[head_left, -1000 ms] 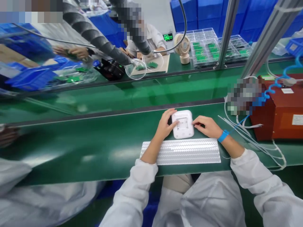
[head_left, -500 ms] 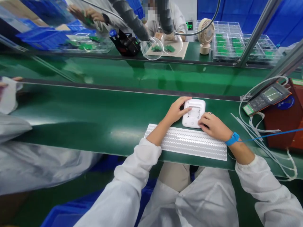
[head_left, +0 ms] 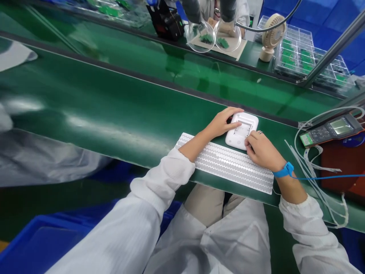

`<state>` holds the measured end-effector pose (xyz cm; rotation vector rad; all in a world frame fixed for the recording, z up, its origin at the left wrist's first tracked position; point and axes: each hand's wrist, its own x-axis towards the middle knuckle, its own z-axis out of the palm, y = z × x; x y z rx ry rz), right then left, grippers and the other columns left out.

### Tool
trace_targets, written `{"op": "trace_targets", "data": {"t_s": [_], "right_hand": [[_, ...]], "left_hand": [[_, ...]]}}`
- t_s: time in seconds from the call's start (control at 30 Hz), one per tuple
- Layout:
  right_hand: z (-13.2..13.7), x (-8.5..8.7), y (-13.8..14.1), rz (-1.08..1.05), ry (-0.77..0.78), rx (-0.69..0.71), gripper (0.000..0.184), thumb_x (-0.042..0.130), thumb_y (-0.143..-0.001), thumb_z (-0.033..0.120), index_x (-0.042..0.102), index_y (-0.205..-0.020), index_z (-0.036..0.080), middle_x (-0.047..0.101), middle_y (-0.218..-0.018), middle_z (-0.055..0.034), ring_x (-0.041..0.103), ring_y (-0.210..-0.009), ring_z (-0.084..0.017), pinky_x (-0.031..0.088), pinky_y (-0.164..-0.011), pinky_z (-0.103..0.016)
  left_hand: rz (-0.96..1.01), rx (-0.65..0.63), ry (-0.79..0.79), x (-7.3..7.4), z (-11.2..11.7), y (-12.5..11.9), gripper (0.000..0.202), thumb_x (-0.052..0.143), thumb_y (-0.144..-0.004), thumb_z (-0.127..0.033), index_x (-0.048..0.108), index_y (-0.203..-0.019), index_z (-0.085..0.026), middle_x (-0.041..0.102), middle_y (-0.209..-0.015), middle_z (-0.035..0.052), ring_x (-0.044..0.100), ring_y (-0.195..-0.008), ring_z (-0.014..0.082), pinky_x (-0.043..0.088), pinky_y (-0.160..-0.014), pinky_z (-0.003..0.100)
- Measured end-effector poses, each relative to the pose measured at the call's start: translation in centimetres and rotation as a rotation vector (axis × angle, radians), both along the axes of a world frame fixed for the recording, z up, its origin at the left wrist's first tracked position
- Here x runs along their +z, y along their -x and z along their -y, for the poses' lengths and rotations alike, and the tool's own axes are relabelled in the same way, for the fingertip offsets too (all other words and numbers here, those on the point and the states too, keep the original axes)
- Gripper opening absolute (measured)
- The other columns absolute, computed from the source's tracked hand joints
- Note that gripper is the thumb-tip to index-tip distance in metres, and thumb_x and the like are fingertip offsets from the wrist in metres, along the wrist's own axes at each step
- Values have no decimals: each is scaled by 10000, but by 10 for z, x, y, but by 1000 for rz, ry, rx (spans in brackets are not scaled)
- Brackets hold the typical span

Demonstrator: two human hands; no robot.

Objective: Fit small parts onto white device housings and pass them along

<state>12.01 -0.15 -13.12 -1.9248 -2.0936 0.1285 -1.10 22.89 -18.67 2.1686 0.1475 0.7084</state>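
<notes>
A white rounded plastic device [head_left: 237, 141] lies on the green bench, with a recessed compartment and a patch of small holes facing up. My left hand [head_left: 224, 122] holds it from the left, its thumb over the recess and its fingers along the far edge. At the near right corner of the device is my right hand [head_left: 261, 149], fingers curled and pinched together; whatever is between the fingertips is hidden. A blue wrist strap [head_left: 283, 170] circles my right wrist. Under my left forearm and near the device lies a white sheet with wavy grey strips [head_left: 228, 163].
A handheld meter [head_left: 332, 130] rests on a reddish-brown box [head_left: 339, 161] at right, beside loose white tubes [head_left: 310, 182]. Across the bench are a small fan [head_left: 273, 34], clear trays of green boards [head_left: 296, 57] and a co-worker's arms. A blue bin [head_left: 37, 239] sits below left.
The camera view has tilted and shifted, moving the far side of the bench upward. Both hands remain at the white device, and the right fingers still sit at its near right corner.
</notes>
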Motion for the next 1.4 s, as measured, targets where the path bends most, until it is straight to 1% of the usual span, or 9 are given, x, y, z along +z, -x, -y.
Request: {"op": "trace_targets", "data": {"t_s": [0.13, 0.3, 0.43, 0.53, 0.7, 0.93, 1.17, 1.3, 1.4], "right_hand": [[3, 1, -1, -27, -18, -6, 148, 573, -1013, 81, 643, -981, 208, 646, -1009, -124, 562, -914, -317, 470, -860, -468], [7, 3, -3, -145, -52, -5, 127, 587, -1034, 111, 622, -1004, 229, 666, -1004, -91, 611, -919, -297, 489, -870, -454], [6, 7, -1, -73, -21, -10, 151, 565, -1028, 97, 615, -975, 230, 653, -992, -96, 600, -903, -302, 483, -855, -462], [3, 9, 2, -11, 10, -28, 141, 578, -998, 90, 613, -974, 225, 639, -1005, -106, 589, -914, -315, 478, -850, -473], [2, 11, 4, -10, 28, -44, 140, 593, -969, 90, 599, -944, 227, 616, -988, -100, 581, -912, -314, 478, -845, -470], [9, 9, -1, -157, -34, -57, 125, 589, -1020, 118, 610, -1039, 240, 660, -1048, -82, 639, -947, -285, 505, -861, -441], [5, 8, 1, -80, -13, -59, 172, 613, -953, 79, 587, -968, 248, 633, -1004, -80, 599, -922, -297, 489, -847, -453], [4, 3, 2, -35, -40, -68, 191, 637, -912, 78, 567, -933, 255, 616, -978, -79, 583, -917, -308, 481, -832, -455], [5, -1, 2, -28, -76, -76, 190, 637, -907, 88, 559, -929, 260, 613, -960, -75, 581, -911, -309, 480, -826, -456]], "left_hand": [[-1, 2, 7, 0, 0, -1, 539, 755, -1071, -490, 684, -1533, -221, 698, -1545, 153, 664, -1411, 321, 571, -1156, 463], [8, -13, 18, 0, -1, -1, 533, 763, -1067, -469, 680, -1536, -230, 692, -1558, 151, 661, -1416, 326, 564, -1174, 486], [7, -12, 29, 1, 0, -2, 527, 765, -1064, -476, 691, -1526, -235, 694, -1550, 149, 663, -1416, 332, 555, -1192, 496], [22, -10, 46, 3, 1, -2, 522, 771, -1054, -470, 701, -1514, -234, 699, -1538, 141, 667, -1399, 324, 563, -1175, 474], [24, -18, 73, 4, 1, -2, 518, 768, -1048, -470, 703, -1506, -239, 699, -1538, 132, 666, -1390, 321, 568, -1160, 458], [36, -19, 81, 2, 0, -3, 512, 779, -1040, -457, 706, -1504, -256, 703, -1524, 132, 675, -1372, 327, 559, -1173, 483], [14, -11, 86, 6, 1, -2, 494, 771, -1046, -438, 711, -1502, -259, 703, -1523, 126, 665, -1387, 334, 545, -1191, 489], [8, -13, 98, 7, 2, -2, 509, 769, -1050, -467, 708, -1507, -251, 693, -1537, 137, 670, -1369, 342, 559, -1163, 485], [10, -15, 99, 7, 3, -2, 510, 767, -1049, -454, 703, -1512, -249, 690, -1542, 137, 666, -1370, 342, 560, -1160, 484]]}}
